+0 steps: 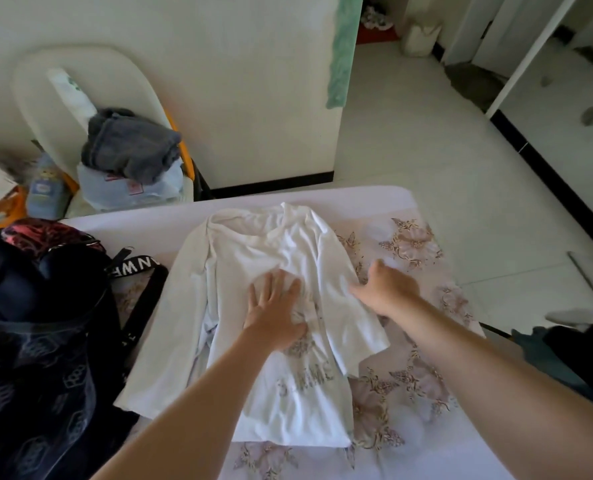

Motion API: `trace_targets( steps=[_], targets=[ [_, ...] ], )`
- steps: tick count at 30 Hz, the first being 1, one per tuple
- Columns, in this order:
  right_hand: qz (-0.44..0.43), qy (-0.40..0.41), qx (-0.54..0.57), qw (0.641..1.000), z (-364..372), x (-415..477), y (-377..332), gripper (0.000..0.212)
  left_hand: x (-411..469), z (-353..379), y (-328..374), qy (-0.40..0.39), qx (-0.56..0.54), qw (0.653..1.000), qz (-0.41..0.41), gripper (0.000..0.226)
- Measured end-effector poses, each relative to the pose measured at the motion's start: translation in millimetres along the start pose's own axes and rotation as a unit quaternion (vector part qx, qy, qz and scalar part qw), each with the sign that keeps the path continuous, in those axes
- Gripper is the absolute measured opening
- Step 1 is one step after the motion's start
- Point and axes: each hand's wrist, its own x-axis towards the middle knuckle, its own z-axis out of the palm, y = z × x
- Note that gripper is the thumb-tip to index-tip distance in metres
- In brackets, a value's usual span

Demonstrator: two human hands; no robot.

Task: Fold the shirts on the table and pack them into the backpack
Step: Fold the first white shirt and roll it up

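Pinning white shirt [288, 244] flat with left hand [274, 306], fingers [275, 282] splayed, released, anchoring fold; reaching right hand [388, 287] to 3 o'clock sleeve [355, 330], curled, grasp unclear.

Left arm: bare forearm enters from the lower edge and extends forward, wrist straight. Left hand [274, 308]: palm down, fingers straight and spread, pressing flat on the shirt [288, 410]. Right arm: bare forearm enters from the lower right corner and runs diagonally toward the centre. Right hand [387, 287]: back uppermost, fingers curled under, thumb extended toward the left hand; whether it pinches anything cannot be determined. The hands lie near each other, not touching
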Motion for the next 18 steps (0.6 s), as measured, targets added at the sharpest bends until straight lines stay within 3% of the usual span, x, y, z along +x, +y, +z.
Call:
trace_targets(
  steps=[1,3,8,9,11,12,14,16,18],
  targets=[
    [0.001,-0.057,-0.003,0.998,9.4,-6.5,-5.2,0.05,-2.1,1.4,3.8,0.015,0.008,1.0,0.008,0.09],
    [-0.018,-0.09,0.051,0.994,24.1,-11.8,-8.3,0.037,-5.2,2.5,11.8,0.027,0.008,0.999,0.039,0.08],
    [-0.008,0.041,0.232,0.972,1.3,3.6,14.4,0.029,-3.1,5.5,18.2,0.015,0.011,0.998,0.063,0.067],
    [0.002,0.061,0.226,0.972,-5.4,8.6,21.8,0.023,-2.4,7.0,18.5,0.011,0.015,0.998,0.059,0.068],
    [0.012,0.152,0.105,0.983,-16.1,17.5,38.8,0.013,-0.8,10.2,21.3,0.001,0.023,0.998,0.051,0.07],
    [0.007,0.208,0.018,0.978,-17.6,21.4,46.7,0.019,0.4,11.5,22.9,-0.002,0.022,0.999,0.048,0.072],
    [-0.005,0.234,-0.105,0.966,-15.7,20.8,50.4,0.05,2.4,12.5,24.7,-0.006,0.023,0.999,0.047,0.084],
    [-0.098,0.233,-0.127,0.959,-5.2,8.7,40.4,0.074,2.5,12.3,26.1,-0.01,0.028,0.998,0.054,0.095],
    [-0.236,0.203,-0.089,0.946,11.2,-12.2,24.9,0.061,1.4,10.4,26.2,-0.012,0.021,0.998,0.058,0.096]
  ],
)
